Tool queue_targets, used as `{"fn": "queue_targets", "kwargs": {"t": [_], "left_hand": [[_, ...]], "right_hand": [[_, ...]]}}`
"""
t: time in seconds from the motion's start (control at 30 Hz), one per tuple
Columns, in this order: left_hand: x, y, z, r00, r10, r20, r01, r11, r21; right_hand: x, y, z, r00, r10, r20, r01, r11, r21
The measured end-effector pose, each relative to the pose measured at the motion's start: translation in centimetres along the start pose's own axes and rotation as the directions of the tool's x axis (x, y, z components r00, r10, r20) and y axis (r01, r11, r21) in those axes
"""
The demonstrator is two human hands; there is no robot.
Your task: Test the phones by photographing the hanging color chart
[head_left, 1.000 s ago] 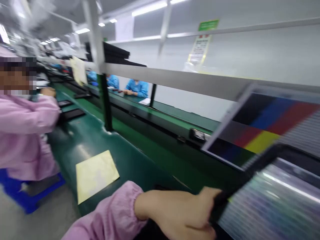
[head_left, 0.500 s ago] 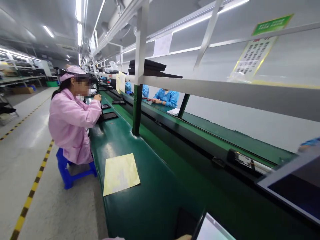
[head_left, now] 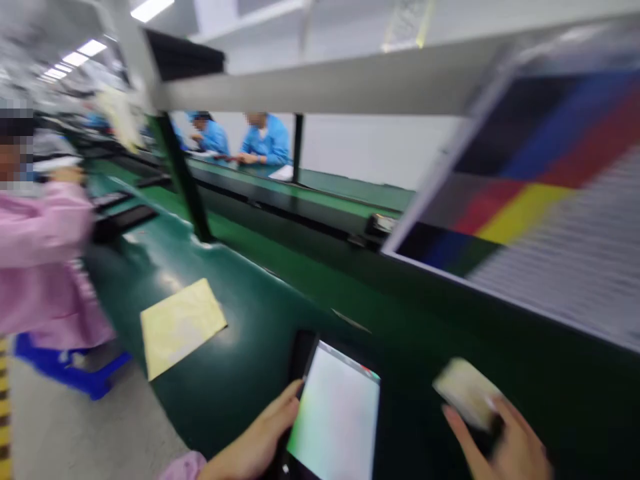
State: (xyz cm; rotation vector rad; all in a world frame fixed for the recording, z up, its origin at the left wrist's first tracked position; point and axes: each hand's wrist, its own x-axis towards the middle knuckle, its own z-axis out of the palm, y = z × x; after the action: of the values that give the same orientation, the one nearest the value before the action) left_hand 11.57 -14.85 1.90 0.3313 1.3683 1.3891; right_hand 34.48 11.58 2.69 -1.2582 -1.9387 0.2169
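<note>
My left hand [head_left: 260,427] is closed on the left edge of a tablet [head_left: 340,407]. The tablet's screen is lit, mostly white with a green tint at the lower left. Behind its upper left corner lies a dark flat item [head_left: 303,350]. To the right, my right hand [head_left: 515,437] pinches a small cream-coloured block [head_left: 465,390] with a dark lower part. Motion blurs the block, and its kind does not show. It is held above the dark green surface, apart from the tablet.
A yellow sheet [head_left: 183,327] lies on the green bench [head_left: 240,380] at left. A green-based post [head_left: 183,180] stands beyond it. A large sheet with colour bars [head_left: 525,207] hangs at right. One person in pink [head_left: 45,260] sits at left; people in blue [head_left: 270,140] sit across.
The view has turned right and down, so things shift left. Both hands, the full tablet screen and the cream block have come into view, as have the colour bars.
</note>
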Motion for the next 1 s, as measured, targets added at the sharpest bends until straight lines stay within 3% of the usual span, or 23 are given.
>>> {"fn": "queue_targets", "kwargs": {"t": [0.1,0.27,0.4,0.63,0.77,1.0], "left_hand": [[-0.3,-0.3,-0.4,0.996,-0.087,0.031,0.082,0.985,0.153],[-0.8,0.2,-0.1,0.988,-0.155,0.027,0.137,0.932,0.334],[-1.6,0.4,0.6,0.997,-0.072,-0.042,0.082,0.923,0.376],[-1.9,-0.6,1.3,0.996,0.087,0.012,-0.087,0.955,0.285],[-2.7,-0.3,1.8,0.996,0.079,0.043,-0.089,0.940,0.331],[-2.9,0.4,2.2,0.996,0.069,0.051,-0.083,0.922,0.377]], "right_hand": [[-3.0,2.6,-1.5,0.994,0.103,0.040,-0.104,0.995,0.008],[-4.8,3.5,-0.6,0.964,0.194,0.183,-0.195,0.981,-0.015],[-5.1,2.5,-0.9,0.946,0.212,0.247,-0.228,0.973,0.040],[-2.7,3.0,-0.2,0.917,0.303,0.260,-0.338,0.936,0.101],[-1.9,3.2,0.4,0.918,0.271,0.291,-0.321,0.937,0.141],[-3.1,1.3,0.3,0.926,0.133,0.353,-0.271,0.885,0.378]]}}
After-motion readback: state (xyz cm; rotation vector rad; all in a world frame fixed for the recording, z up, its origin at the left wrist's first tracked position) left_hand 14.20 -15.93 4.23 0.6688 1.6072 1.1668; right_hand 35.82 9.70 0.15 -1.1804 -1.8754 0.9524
